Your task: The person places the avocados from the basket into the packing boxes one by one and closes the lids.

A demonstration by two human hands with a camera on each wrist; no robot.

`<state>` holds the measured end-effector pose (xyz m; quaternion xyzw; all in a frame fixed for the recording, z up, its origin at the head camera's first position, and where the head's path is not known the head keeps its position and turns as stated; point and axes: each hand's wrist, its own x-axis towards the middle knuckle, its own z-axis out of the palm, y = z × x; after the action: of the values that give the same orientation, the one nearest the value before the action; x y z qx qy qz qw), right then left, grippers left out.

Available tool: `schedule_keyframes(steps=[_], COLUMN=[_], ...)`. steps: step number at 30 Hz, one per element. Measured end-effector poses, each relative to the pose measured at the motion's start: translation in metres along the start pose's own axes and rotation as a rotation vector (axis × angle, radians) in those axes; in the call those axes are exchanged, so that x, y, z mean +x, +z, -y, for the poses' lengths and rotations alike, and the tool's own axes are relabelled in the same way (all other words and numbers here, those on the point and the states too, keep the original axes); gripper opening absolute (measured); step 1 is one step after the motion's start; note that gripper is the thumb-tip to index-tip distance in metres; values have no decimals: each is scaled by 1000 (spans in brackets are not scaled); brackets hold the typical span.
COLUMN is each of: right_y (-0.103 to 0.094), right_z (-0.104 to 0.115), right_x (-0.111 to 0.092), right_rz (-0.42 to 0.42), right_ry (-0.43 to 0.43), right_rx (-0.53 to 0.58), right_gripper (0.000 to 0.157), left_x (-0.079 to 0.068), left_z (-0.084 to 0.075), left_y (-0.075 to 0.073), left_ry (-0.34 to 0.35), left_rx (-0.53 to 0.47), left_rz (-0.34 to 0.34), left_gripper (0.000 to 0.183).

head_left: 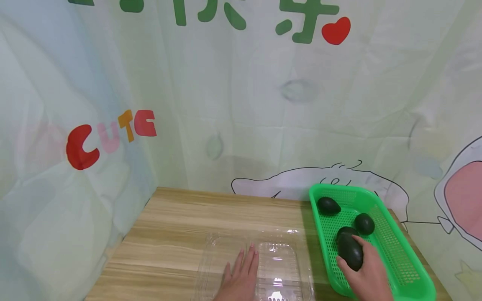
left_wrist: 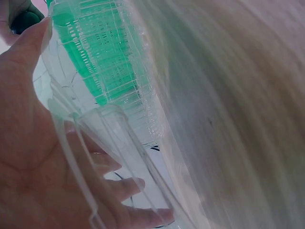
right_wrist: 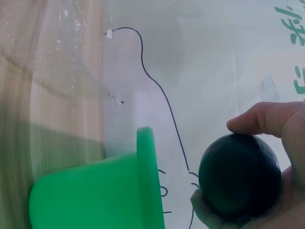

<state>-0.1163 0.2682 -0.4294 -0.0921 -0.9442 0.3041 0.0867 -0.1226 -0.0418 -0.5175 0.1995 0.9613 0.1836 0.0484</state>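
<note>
My right hand (head_left: pixel 367 269) grips a dark avocado (head_left: pixel 350 252) between thumb and fingers, over the green basket. The right wrist view shows this avocado (right_wrist: pixel 239 176) above the level of the basket's rim. Three more avocados lie in the basket, one partly hidden behind the held one (head_left: pixel 345 230). My left hand (head_left: pixel 241 274) rests with extended fingers on a clear plastic clamshell container (head_left: pixel 278 267), which lies opened out on the table. In the left wrist view, the container's transparent edge (left_wrist: pixel 121 129) crosses in front of the fingers.
The green perforated basket (head_left: pixel 401 238) stands at the table's right side, close beside the container. Wood-grain table surface (head_left: pixel 165 234) extends left of the container. A printed cloth (head_left: pixel 256 108) hangs behind the table and along its sides.
</note>
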Motion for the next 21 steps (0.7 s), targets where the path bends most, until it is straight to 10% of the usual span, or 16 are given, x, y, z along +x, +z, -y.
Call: schedule_keyframes(steps=[21], right_y=[31], right_z=[19], right_x=[-14], right_rz=[-35], right_ry=[-120], right_rx=[83], right_gripper=[69], left_x=[0], left_z=[-1], left_y=[-1], left_ry=[5], left_rx=[-13], left_rz=[-5], left_gripper=[131])
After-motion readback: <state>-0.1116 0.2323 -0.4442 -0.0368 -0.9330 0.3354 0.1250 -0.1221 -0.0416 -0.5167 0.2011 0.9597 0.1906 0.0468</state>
